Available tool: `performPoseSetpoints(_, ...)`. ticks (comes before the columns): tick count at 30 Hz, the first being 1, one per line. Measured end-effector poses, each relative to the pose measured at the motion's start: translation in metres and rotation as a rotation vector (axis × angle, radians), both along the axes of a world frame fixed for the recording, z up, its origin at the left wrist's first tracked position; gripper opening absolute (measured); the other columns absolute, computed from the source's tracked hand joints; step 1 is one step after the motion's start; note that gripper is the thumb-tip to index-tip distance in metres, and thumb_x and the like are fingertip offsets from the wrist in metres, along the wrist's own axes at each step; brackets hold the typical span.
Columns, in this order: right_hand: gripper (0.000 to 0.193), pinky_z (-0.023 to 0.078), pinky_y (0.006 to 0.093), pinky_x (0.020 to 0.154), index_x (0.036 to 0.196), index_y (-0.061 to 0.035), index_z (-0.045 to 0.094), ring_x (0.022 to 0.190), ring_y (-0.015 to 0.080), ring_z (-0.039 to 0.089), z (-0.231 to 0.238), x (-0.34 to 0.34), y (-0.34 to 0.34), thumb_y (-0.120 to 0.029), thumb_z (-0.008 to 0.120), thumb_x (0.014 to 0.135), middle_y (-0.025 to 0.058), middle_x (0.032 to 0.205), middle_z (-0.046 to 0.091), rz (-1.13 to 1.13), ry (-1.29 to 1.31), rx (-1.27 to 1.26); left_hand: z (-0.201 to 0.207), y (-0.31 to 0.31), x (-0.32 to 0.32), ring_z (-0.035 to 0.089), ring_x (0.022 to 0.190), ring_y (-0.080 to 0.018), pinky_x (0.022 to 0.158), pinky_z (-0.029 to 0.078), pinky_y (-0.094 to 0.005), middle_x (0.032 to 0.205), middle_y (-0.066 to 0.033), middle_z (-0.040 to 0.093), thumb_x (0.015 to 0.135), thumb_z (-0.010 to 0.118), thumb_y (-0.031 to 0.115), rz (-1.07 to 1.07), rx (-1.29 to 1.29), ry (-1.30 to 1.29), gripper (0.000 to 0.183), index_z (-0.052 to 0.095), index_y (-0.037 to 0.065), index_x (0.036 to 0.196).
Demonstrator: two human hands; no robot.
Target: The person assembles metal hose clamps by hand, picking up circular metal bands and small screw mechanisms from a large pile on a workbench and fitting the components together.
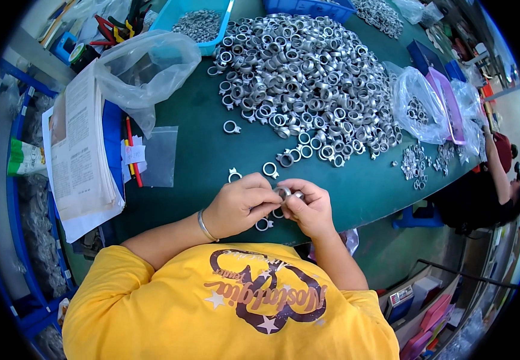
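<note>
Close to the table's near edge, my two hands meet over a silver metal ring point(283, 192). My left hand point(236, 207) is closed, its thumb and fingertips pinched at the ring's left side; exactly what sits between the tips is hidden. Closed around the ring from the other side, my right hand point(311, 210) also has a second metal ring point(299, 195) between its fingers. Small lugs stick out from the loose rings nearby: one ring point(270, 170) lies just beyond my hands, another point(234, 174) behind my left hand, and one point(264, 224) near the table edge.
A big heap of metal rings point(308, 72) covers the far middle of the green table point(194, 156). A light-blue bin point(227, 27) of small parts stands behind. Papers point(83, 144), pens point(133, 153) and plastic bags point(146, 72) lie left. A person point(482, 186) sits at right.
</note>
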State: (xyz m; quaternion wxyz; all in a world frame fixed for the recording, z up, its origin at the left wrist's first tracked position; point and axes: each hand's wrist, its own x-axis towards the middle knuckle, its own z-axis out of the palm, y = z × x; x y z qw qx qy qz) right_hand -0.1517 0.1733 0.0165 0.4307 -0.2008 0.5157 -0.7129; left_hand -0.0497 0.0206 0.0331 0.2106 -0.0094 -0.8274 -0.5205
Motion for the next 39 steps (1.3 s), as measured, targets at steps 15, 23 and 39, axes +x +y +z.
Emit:
performPoseSetpoints(15,0.039,0.044,0.0349,0.086,0.114,-0.0078,0.052,0.097,0.0226,0.056,-0.001,0.011,-0.014,-0.037,0.038,0.092,0.0076,0.105,0.058,-0.099,-1.039,-0.333,0.024,0.018,-0.042,0.058,0.083,-0.0213,0.080,0.044,-0.0373,0.087,-0.0026,0.059,0.064,0.071,0.011,-0.265,-0.560,0.325,0.018,0.064,0.010,0.080)
performPoseSetpoints(23,0.028,0.044,0.0272,0.055,0.112,-0.0155,0.056,0.086,0.0235,0.056,-0.021,-0.004,0.079,-0.025,0.047,0.087,0.0104,0.110,0.055,-0.255,-0.929,-0.679,0.025,0.017,-0.055,0.060,0.088,-0.0231,0.089,0.042,-0.0418,0.091,-0.0060,0.064,0.068,0.069,0.003,-0.143,-0.308,0.318,0.014,0.065,0.007,0.081)
performPoseSetpoints(39,0.035,0.036,0.0502,0.093,0.119,-0.0007,0.038,0.107,0.0337,0.048,-0.208,0.004,0.258,-0.019,0.041,0.090,0.0188,0.120,0.044,-1.321,-0.859,0.352,-0.007,-0.022,-0.031,0.057,0.077,-0.0114,0.066,0.047,-0.0207,0.088,-0.0059,0.059,0.078,0.063,-0.002,0.205,0.220,-0.001,0.007,0.063,0.000,0.084)
